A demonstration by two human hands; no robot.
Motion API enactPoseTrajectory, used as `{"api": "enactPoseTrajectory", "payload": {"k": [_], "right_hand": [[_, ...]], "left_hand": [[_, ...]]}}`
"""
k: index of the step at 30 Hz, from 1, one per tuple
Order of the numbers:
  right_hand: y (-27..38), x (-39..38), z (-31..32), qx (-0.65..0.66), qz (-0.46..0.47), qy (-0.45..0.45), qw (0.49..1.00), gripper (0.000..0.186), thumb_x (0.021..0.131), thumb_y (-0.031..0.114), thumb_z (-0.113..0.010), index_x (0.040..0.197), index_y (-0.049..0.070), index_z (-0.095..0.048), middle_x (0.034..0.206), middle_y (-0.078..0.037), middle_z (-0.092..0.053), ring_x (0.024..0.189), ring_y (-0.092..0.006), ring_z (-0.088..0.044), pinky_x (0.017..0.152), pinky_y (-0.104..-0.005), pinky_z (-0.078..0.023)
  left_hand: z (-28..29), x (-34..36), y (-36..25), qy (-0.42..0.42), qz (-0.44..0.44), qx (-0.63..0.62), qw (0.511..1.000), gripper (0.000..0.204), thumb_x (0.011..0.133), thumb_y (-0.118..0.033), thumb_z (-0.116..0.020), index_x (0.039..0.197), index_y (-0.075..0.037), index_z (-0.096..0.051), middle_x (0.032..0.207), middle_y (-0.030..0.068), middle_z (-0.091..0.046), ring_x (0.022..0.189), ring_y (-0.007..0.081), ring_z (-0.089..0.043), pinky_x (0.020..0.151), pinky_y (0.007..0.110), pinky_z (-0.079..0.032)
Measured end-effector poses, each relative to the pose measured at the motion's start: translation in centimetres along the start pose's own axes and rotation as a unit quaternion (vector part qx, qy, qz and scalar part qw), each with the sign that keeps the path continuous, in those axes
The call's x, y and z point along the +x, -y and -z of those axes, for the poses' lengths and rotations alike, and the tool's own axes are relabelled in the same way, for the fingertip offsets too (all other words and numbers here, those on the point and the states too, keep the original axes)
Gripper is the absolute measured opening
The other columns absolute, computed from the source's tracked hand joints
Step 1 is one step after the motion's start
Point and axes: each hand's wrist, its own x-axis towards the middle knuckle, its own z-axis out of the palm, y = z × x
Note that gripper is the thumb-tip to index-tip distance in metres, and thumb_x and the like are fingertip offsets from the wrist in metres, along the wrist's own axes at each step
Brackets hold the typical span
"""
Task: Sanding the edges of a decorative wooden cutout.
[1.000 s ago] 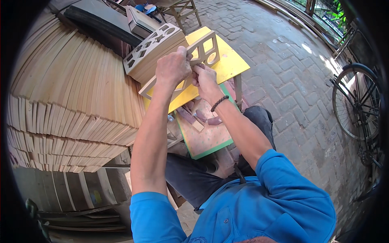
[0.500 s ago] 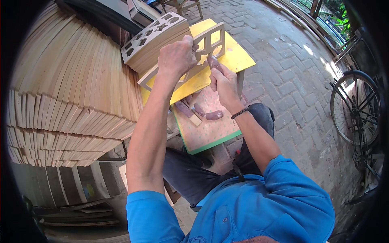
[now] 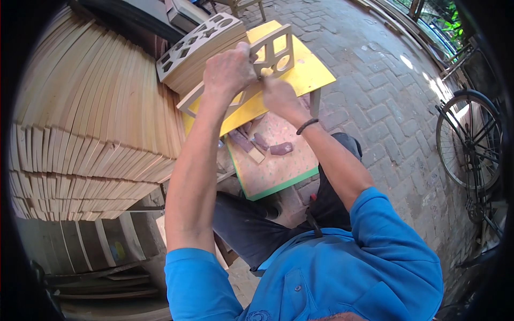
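Observation:
My left hand (image 3: 230, 69) is shut on a cut-out wooden board (image 3: 281, 45) with rectangular and round openings, held on edge over a yellow tabletop (image 3: 313, 69). My right hand (image 3: 279, 96) is against the board's near face, just right of my left hand; its fingers are smeared by motion. Behind the board lies a stack of similar boards (image 3: 201, 41), the top one cut with assorted shapes. Below the yellow top, several dusty purple pieces (image 3: 281, 148) and a small wooden block (image 3: 257, 155) lie on a pink, green-edged board (image 3: 278, 174).
A tall stack of thin wooden pieces (image 3: 96, 91) fills the left side. A bicycle (image 3: 468, 144) stands at the right on grey paving (image 3: 380, 96). A wooden stool (image 3: 238, 6) is beyond the table, and slatted wood (image 3: 91, 243) is at lower left.
My right hand moved rightward, showing a purple piece in its grip half a second ago, then back leftward toward the board. My left hand keeps its hold on the board.

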Motion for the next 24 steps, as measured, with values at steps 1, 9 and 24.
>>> {"api": "enactPoseTrajectory", "payload": {"k": [1,9,24], "right_hand": [[0.7,-0.2,0.2,-0.1,-0.003,0.059,0.993,0.018,0.082,0.004,-0.055,0.089,-0.008,-0.066,0.091,-0.033,-0.067,0.081,-0.0447,-0.07,0.073,-0.0532,-0.054],[-1.2,1.1,2.8,-0.395,0.194,0.102,0.892,0.016,0.089,0.01,-0.06,0.099,0.003,-0.069,0.07,-0.008,-0.069,0.069,-0.026,-0.073,0.056,-0.0393,-0.051],[-3.1,1.6,3.8,-0.314,0.134,0.141,0.929,0.056,0.092,0.008,-0.05,0.147,-0.002,-0.045,0.073,-0.021,-0.067,0.069,-0.0384,-0.069,0.063,-0.0487,-0.053]], "left_hand": [[0.0,0.3,0.2,0.004,0.002,-0.002,1.0,0.028,0.097,-0.031,-0.059,0.1,-0.003,-0.06,0.088,0.0241,-0.072,0.087,0.0429,-0.07,0.076,0.053,-0.053],[-0.1,0.5,0.4,0.006,-0.015,-0.003,1.0,0.029,0.099,-0.032,-0.057,0.1,-0.003,-0.06,0.09,0.0249,-0.072,0.088,0.0434,-0.07,0.077,0.054,-0.052],[-0.1,1.3,1.2,0.013,0.01,-0.018,1.0,0.027,0.09,-0.025,-0.062,0.102,-0.002,-0.066,0.094,0.0235,-0.074,0.092,0.0388,-0.073,0.081,0.048,-0.056]]}}
